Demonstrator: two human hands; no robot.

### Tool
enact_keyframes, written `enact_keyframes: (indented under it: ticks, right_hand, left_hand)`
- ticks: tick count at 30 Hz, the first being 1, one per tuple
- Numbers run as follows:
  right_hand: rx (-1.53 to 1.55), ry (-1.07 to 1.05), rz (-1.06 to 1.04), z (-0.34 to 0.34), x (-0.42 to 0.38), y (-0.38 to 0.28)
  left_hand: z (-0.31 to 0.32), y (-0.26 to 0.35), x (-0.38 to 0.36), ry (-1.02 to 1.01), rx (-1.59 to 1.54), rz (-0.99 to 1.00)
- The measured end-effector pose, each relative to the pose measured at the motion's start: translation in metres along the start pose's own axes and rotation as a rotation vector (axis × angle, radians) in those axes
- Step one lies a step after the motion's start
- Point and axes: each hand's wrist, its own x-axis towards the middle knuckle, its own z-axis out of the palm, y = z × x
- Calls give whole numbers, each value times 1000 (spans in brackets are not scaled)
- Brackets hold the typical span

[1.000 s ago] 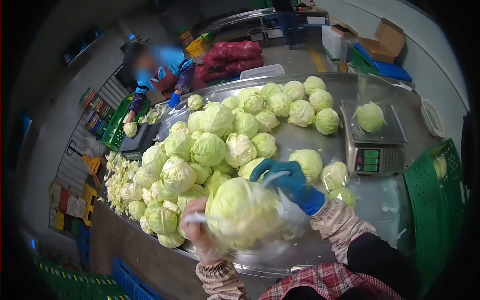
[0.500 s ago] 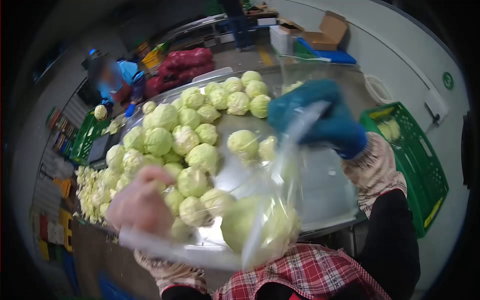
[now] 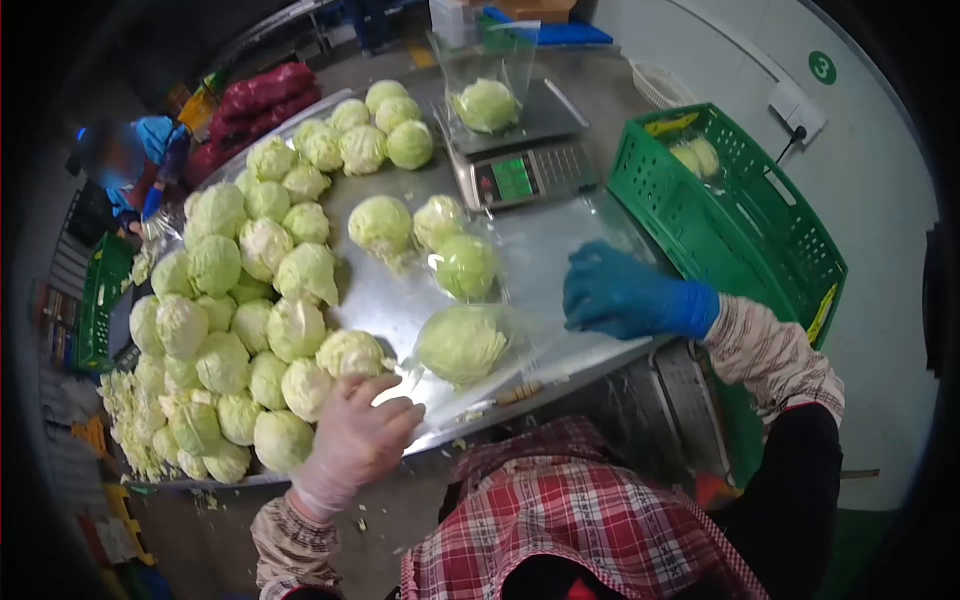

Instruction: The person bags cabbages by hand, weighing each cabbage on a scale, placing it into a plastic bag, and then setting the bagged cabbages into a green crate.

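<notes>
A cabbage in a clear plastic bag [image 3: 463, 343] lies near the front edge of the metal table. My left hand [image 3: 360, 440], in a thin pale glove, is just left of it, fingers apart and holding nothing. In a blue glove, my right hand [image 3: 635, 295] is curled over the bag's loose film on the right; the fingertips are partly hidden. Behind the bagged cabbage sit another wrapped cabbage [image 3: 465, 266] and two loose ones. A knife with a wooden handle [image 3: 518, 393] rests at the table edge.
Many cabbages [image 3: 215, 264] are piled on the left. A digital scale [image 3: 535, 176] bears a bagged cabbage [image 3: 486, 105] at the back. A green crate [image 3: 735, 235] stands right, holding wrapped cabbage. Another person [image 3: 130, 160] is at the far left, near red sacks [image 3: 262, 95].
The bagged cabbage has come down from between my hands onto the table. My left hand has opened; my right hand has lowered. The view has shifted right, showing the scale.
</notes>
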Motion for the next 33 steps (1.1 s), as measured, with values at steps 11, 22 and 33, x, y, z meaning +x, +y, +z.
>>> enact_keyframes:
  ticks: [11, 22, 33]
  right_hand:
    - [648, -21, 827, 44, -44, -71]
    - [457, 307, 612, 40, -53, -76]
    - [851, 8, 334, 63, 35, -102]
  left_hand:
    - [50, 94, -39, -39, -74, -55]
    - [38, 63, 6, -15, -162, 116]
    - [37, 55, 28, 17, -277, 55]
